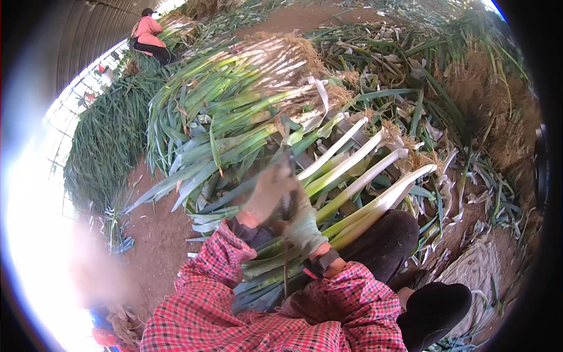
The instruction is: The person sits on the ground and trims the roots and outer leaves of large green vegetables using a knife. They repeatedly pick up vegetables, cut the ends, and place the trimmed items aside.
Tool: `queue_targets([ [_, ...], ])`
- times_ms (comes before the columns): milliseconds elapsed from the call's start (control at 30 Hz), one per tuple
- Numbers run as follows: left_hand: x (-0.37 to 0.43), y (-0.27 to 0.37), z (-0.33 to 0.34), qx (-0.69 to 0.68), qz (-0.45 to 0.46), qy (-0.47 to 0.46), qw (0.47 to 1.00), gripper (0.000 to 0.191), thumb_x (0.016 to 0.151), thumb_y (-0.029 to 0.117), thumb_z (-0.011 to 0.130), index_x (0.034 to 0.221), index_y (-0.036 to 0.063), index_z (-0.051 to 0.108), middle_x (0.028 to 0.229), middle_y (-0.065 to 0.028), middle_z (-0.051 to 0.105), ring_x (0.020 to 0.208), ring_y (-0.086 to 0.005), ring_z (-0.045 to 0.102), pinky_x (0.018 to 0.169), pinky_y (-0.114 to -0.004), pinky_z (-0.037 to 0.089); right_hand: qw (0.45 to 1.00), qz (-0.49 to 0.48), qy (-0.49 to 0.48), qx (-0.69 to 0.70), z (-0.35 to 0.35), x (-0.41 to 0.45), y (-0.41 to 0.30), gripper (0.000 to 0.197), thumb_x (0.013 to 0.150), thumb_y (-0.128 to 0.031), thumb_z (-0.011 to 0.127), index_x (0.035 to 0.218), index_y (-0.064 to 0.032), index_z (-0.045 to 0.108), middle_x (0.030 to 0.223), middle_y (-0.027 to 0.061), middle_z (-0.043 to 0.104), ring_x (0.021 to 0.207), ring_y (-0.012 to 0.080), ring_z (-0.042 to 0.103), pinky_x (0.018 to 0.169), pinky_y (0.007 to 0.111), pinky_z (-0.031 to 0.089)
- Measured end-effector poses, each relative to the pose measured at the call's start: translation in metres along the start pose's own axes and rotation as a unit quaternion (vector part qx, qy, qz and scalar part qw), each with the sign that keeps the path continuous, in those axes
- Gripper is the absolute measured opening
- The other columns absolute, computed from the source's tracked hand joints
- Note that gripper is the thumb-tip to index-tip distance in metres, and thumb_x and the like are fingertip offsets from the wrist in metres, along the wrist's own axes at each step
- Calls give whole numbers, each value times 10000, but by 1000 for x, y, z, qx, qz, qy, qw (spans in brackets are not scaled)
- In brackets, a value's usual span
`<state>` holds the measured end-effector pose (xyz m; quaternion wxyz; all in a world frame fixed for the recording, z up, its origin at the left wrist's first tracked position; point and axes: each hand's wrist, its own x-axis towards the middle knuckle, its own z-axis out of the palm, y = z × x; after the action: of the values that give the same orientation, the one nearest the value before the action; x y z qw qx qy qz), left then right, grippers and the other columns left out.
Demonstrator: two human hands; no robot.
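My left hand point(266, 191) and my right hand point(304, 220), both in light work gloves, meet in the middle of the view. Between them is a slim dark tool point(288, 160), upright and blurred, with both hands closed about it. A thin hose or cord point(286, 275) runs from below the hands towards my lap. Several leek-like long green onions point(343, 176) lie across my right thigh, just beyond my right hand. Their white stems and roots point up and to the right. Green leaves point(264, 290) spread beneath my forearms. My fingertips are too blurred to make out.
A large heap of long green onions point(272, 66) lies ahead, roots to the right. Another leafy pile point(110, 136) stands at the left. Stripped leaves point(396, 57) and root scraps cover the right side. A person in a pink top point(148, 33) sits far back left. Bare soil point(169, 233) shows at left.
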<state>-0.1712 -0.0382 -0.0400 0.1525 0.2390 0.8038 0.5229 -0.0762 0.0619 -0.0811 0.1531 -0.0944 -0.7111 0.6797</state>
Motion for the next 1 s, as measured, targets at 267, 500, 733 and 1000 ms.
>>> queue_targets([
  [267,85,-34,-94,663,15,123,738,405,813,316,724,1087,34,628,1118,-183,608,1036,-360,610,821,-460,530,903,306,-15,300,-26,3,-16,410,764,3,723,1129,28,539,804,64,573,600,138,536,519,285,455],
  [500,86,-81,-77,691,57,98,714,203,803,136,599,968,30,651,1014,-180,636,953,-352,643,775,-436,547,882,354,-81,300,-4,-41,-25,260,801,-68,738,994,-22,570,759,31,558,576,132,546,479,307,471],
  [733,35,-59,-2,559,42,30,828,211,753,102,626,944,13,622,978,-227,645,891,-412,667,797,-484,549,908,335,-15,250,-2,-64,-28,261,781,-82,762,965,-9,592,707,29,573,571,133,544,493,297,456],
  [1000,38,-51,-8,581,170,29,796,202,757,185,681,920,68,701,956,-139,664,925,-350,636,841,-434,530,913,335,-29,232,-6,-60,-18,295,755,-73,768,967,0,577,707,54,560,536,168,530,452,343,426],
])
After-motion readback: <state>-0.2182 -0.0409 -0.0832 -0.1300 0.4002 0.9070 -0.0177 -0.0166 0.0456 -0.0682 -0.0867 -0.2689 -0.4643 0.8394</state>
